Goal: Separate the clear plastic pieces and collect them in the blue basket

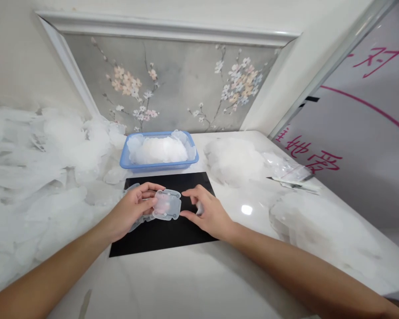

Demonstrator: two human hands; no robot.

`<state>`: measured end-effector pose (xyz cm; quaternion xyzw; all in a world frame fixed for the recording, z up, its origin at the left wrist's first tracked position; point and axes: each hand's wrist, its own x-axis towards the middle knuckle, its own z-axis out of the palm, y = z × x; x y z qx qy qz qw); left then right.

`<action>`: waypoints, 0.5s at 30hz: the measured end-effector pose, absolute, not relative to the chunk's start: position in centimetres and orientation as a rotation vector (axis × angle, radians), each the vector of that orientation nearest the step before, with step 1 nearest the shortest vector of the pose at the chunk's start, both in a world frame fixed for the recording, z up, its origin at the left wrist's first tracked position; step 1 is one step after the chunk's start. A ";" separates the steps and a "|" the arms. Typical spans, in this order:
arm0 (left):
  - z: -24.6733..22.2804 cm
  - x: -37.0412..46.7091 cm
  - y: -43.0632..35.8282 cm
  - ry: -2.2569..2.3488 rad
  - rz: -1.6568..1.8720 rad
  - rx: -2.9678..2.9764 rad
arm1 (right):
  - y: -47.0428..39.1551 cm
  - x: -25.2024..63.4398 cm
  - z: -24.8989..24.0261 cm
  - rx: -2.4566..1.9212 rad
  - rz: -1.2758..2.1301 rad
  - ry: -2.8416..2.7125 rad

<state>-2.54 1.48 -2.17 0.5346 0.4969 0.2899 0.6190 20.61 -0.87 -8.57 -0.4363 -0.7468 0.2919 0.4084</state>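
My left hand (133, 208) is closed on a translucent plastic piece (168, 204), flat with rounded, notched edges and small dark marks. The fingers show pinkish through it. Under and behind that hand, more translucent plastic (135, 225) sticks out; whether it is held or lies on the mat I cannot tell. My right hand (208, 210) is at the piece's right edge, its thumb and forefinger apart. A small whitish piece (200, 207) is tucked in its curled fingers; its kind is unclear. Both hands are above a black mat (166, 239).
A blue basket (159, 167) full of translucent pieces stands behind the mat. A large heap of similar pieces (46, 177) covers the left side. Another pile (234, 159) lies at right, near a clear bag (282, 165) and a thin pointed tool (295, 184). A framed floral panel (179, 88) rises behind.
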 end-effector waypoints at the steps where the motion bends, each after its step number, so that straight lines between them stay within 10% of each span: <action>1: -2.2 -2.5 1.4 1.137 0.666 1.230 | -0.9 20.6 -8.8 -1.082 0.681 -1.930; 7: -2.2 -2.2 1.2 1.126 0.636 1.230 | -0.8 20.5 -8.9 -0.994 0.587 -2.031; 15: -3.1 -4.1 2.6 1.383 0.458 2.155 | -0.2 20.4 -7.9 -1.046 1.464 -1.289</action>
